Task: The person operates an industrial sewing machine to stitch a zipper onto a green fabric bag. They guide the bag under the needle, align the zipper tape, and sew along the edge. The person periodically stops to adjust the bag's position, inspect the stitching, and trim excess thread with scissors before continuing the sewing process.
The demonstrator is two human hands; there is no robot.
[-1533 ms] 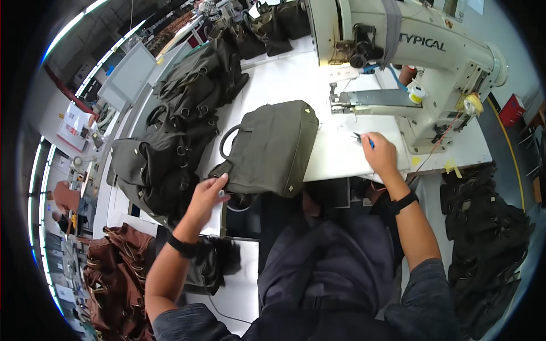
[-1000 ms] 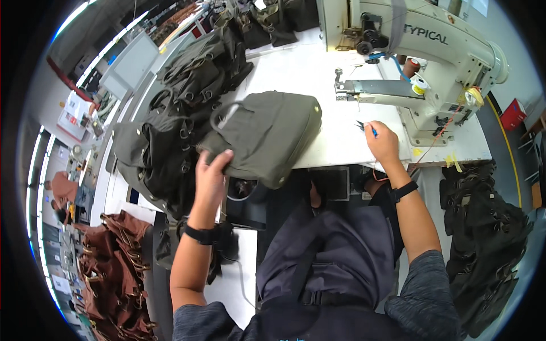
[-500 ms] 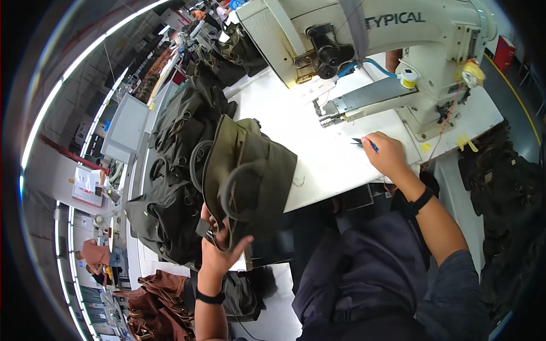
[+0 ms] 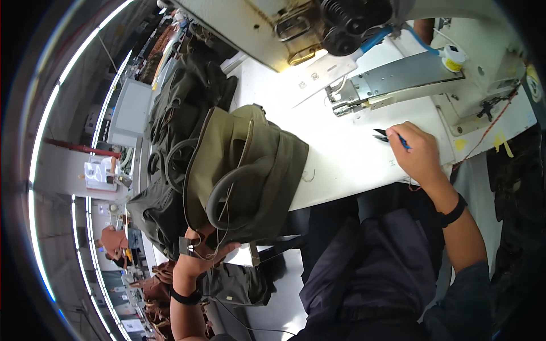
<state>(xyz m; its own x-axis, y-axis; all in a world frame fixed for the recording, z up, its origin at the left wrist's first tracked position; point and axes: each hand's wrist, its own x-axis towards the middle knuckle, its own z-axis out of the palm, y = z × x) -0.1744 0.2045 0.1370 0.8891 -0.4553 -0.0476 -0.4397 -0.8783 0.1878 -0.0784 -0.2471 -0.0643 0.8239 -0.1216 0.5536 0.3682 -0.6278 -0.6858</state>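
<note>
- Where dark bags (image 4: 182, 108) lie heaped at left, they seem set aside to leave working room.
- The left hand (image 4: 199, 256) grips the olive bag (image 4: 269, 150) by its near end, fingers partly hidden, apparently steadying it tilted, mouth gaping, over the edge of the worktop (image 4: 341, 165).
- The right hand (image 4: 415, 150) curls round blue-handled snips (image 4: 404, 142), blades clear of the bag, near the sewing machine (image 4: 409, 79).

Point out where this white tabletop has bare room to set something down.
Bare: the white tabletop between the open bag and the snips in the right hand, except a loose thread; also the strip beyond the bag, between the bag pile and the sewing machine. Crowded: the left side, under that pile.
</note>
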